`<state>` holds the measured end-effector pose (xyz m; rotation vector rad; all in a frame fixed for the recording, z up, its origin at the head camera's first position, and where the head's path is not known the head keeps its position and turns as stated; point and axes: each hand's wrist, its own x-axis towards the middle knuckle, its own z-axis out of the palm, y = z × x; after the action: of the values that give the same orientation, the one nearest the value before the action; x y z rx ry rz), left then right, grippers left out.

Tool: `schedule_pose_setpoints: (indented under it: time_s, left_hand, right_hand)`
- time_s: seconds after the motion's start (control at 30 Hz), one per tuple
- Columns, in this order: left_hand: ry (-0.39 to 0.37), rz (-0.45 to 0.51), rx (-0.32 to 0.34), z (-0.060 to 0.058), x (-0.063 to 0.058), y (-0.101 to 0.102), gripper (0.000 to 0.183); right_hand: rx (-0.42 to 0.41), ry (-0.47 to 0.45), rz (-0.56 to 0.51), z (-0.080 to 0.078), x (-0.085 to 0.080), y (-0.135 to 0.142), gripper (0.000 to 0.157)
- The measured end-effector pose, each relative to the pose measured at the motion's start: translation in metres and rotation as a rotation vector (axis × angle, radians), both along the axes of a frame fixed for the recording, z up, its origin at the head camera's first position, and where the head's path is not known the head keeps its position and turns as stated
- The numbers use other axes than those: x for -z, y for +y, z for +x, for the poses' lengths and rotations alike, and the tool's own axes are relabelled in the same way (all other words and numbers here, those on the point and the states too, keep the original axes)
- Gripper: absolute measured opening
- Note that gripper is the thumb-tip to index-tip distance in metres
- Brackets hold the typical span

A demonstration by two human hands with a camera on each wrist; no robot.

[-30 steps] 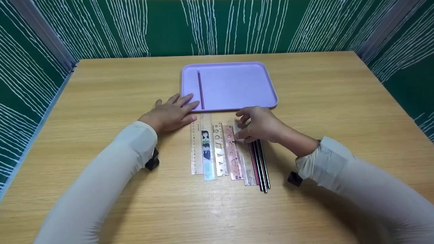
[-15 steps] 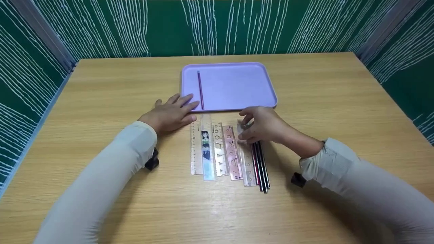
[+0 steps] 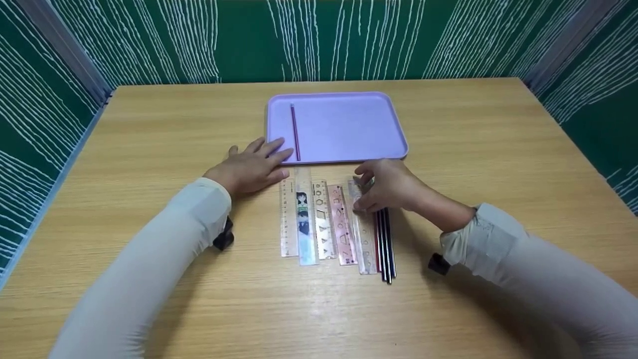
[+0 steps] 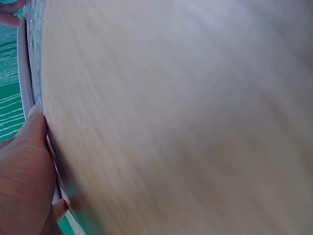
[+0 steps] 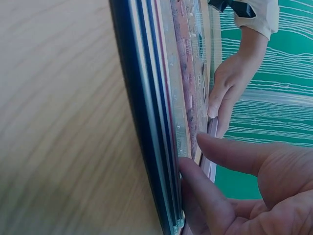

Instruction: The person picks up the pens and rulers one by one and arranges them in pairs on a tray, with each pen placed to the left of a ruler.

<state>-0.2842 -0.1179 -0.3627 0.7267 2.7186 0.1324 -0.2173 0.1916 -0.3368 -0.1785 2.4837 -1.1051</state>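
Note:
Several rulers lie side by side on the table in front of a lilac tray [image 3: 349, 127]. From the left they are a narrow clear ruler [image 3: 288, 224], one with a cartoon print [image 3: 308, 249], a stencil ruler [image 3: 323, 219], a pink ruler [image 3: 343, 229] and another clear ruler [image 3: 367, 249]. Dark pencils [image 3: 386, 244] and a thin red one lie against its right side. My right hand [image 3: 391, 184] touches the far end of that clear ruler, thumb and index finger apart in the right wrist view. My left hand [image 3: 249, 167] rests spread at the tray's near-left corner.
A dark red pencil [image 3: 295, 132] lies in the tray's left part. Green panels with white streaks [image 3: 319, 40] stand behind and beside the wooden table [image 3: 199, 299]. Each sleeve has a small black device [image 3: 438, 264] at the wrist.
My right hand has shifted slightly right. The right-hand clear ruler's far end has moved slightly right, and the dark pencils sit a little differently beside it. My left hand has not moved.

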Motion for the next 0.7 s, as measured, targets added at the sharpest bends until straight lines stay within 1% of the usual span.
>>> schedule_pose_setpoints:
  time_s: [0.13, 0.23, 0.37, 0.5, 0.7]
  left_hand:
    - [0.004, 0.005, -0.003, 0.0002, -0.0008, 0.0004, 0.063]
    - [0.003, 0.002, -0.002, -0.0001, -0.0004, 0.0007, 0.063]
    - [0.000, -0.004, 0.002, -0.0001, 0.0003, 0.0005, 0.064]
    - [0.001, 0.004, 0.005, 0.0008, -0.0004, 0.0000, 0.064]
    - [-0.007, 0.012, 0.007, 0.0011, -0.0010, 0.0001, 0.064]
  right_hand:
    - [-0.048, 0.081, 0.102, -0.0012, -0.0006, -0.0006, 0.081]
    - [-0.099, 0.167, 0.192, -0.0017, 0.0009, -0.0013, 0.074]
    - [-0.128, 0.226, 0.255, -0.0020, 0.0035, -0.0023, 0.067]
    - [-0.124, 0.233, 0.278, -0.0024, 0.0034, -0.0025, 0.066]
    - [-0.148, 0.254, 0.307, -0.0020, 0.0038, -0.0024, 0.065]
